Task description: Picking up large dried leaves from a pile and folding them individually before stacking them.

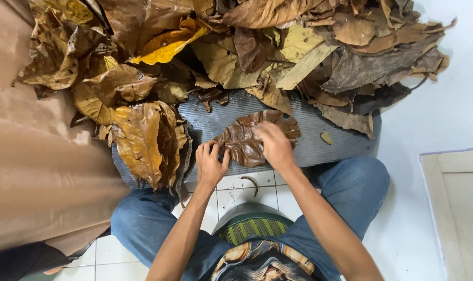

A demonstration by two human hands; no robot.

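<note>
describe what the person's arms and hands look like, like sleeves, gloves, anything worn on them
Both arms are bare from the hands up to where they leave the picture: no sleeves in view. The left hand and right hand wear no gloves, and no watch, ring or bracelet shows on them.
</note>
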